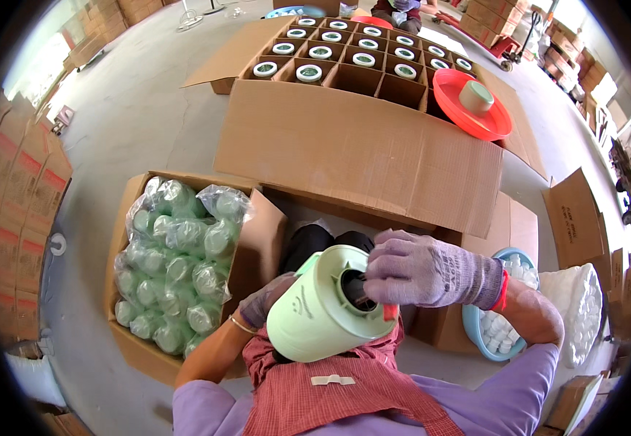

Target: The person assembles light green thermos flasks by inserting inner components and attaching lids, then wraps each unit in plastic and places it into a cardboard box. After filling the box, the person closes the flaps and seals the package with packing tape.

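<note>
A light green plastic jug (308, 312) with a smiling face drawn on its side lies tilted over my lap. My left hand (264, 299) is wrapped round its left side, near the handle; its fingers are partly hidden behind the jug. At the open end is a round hole with a dark, shiny part (358, 291) inside. My right hand (432, 272), in a grey-purple glove, is closed with its fingertips at this hole. What it pinches is hidden by the fingers. Just below those fingers a small red piece (390, 312) shows at the rim.
Left stands a carton (137, 356) of bagged green cups (177, 269). Ahead is a divided carton (359, 131) of white-rimmed containers, with a red basin (501, 120) holding a pale green cup (476, 97). Right sits a blue basin (468, 330) of small white parts (501, 330). Another person (397, 13) is far ahead.
</note>
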Motion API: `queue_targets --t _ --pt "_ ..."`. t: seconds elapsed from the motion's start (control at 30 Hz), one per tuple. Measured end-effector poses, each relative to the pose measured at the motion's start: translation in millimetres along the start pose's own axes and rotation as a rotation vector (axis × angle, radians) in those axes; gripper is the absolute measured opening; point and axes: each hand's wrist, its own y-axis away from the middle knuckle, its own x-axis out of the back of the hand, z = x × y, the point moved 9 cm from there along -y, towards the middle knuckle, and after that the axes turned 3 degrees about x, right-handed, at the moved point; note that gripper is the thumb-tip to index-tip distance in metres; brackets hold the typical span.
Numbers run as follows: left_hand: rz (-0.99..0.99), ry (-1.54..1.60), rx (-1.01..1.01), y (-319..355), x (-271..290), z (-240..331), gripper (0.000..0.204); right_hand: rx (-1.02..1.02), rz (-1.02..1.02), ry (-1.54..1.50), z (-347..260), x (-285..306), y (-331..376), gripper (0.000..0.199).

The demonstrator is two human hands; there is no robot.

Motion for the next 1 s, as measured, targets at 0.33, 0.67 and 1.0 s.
queue_targets --t 0.33,0.67,1.0 --pt "0.731 -0.73 -0.732 28 10 96 0.025 -1.46 0.55 -1.132 100 -95 116 0.016" --pt "0.285 -1.14 -0.262 24 -16 28 0.07 -0.715 0.449 0.472 128 60 81 0.02" --pt "-0.068 -1.171 0.18 -20 -17 16 0.069 -1.347 -0.154 0.702 296 152 293 0.024"
